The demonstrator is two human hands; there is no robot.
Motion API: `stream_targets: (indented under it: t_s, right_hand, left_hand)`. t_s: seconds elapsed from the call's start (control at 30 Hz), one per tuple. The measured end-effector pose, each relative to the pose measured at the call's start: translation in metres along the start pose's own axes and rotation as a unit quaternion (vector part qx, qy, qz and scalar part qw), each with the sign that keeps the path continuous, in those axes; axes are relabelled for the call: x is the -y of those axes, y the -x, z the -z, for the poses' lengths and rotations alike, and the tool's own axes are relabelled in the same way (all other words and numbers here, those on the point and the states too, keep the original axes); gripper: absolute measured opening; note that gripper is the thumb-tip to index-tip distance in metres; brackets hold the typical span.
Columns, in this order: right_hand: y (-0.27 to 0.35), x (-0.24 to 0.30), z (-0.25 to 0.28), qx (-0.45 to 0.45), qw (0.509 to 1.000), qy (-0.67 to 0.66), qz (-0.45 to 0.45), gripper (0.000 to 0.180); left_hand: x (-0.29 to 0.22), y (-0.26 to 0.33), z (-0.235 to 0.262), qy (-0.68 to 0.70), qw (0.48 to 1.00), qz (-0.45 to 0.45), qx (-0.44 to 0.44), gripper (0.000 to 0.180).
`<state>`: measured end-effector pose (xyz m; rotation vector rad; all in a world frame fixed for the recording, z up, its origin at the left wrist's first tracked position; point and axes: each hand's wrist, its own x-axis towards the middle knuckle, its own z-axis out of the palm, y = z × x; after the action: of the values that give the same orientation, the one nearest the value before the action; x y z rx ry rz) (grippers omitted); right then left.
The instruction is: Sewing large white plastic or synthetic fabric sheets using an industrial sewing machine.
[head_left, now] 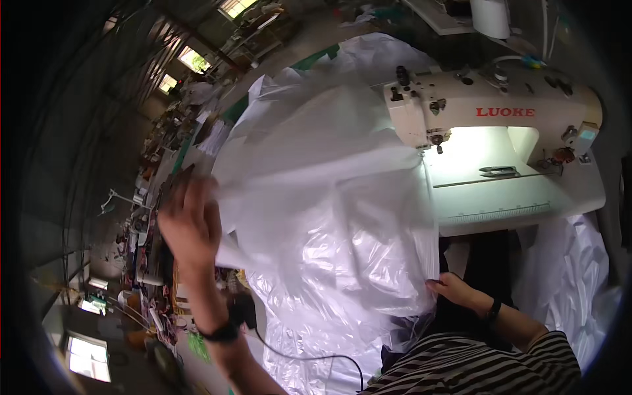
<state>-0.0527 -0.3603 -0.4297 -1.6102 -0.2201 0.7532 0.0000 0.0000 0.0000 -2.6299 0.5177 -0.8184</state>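
A large white glossy sheet (329, 217) spreads left of the sewing machine (500, 99), its right edge running up to the needle area. My right hand (454, 289) is closed on that edge near my lap, pinching it between thumb and fingers. Raised at the left, my left hand (191, 227) is beside the sheet's far left edge. Motion smears its bent fingers, so whether they grip the sheet is unclear. A taut crease in the sheet runs from near these fingers toward the needle. The upper part of the sheet is blurred too.
Thread snips (498, 171) lie on the lit machine bed (461, 191). More white material (566, 283) hangs at the right. A black cable (309, 357) crosses the lower middle. Cluttered work tables (148, 263) stand along the left, with bright windows beyond.
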Motion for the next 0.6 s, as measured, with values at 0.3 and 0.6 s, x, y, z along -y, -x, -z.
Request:
stream_targets:
  t_s: [0.3,0.6]
  right_hand:
    - [0.021,0.028,0.020,0.020,0.989,0.144,0.012,0.037]
    - [0.054,0.049,0.019,0.004,0.986,-0.160,-0.045,0.036]
  left_hand:
    - [-0.264,0.135,-0.123,0.705,0.343,-0.094,0.613,0.019]
    - [-0.298,0.149,-0.141,0.707,0.355,-0.057,0.609,0.028]
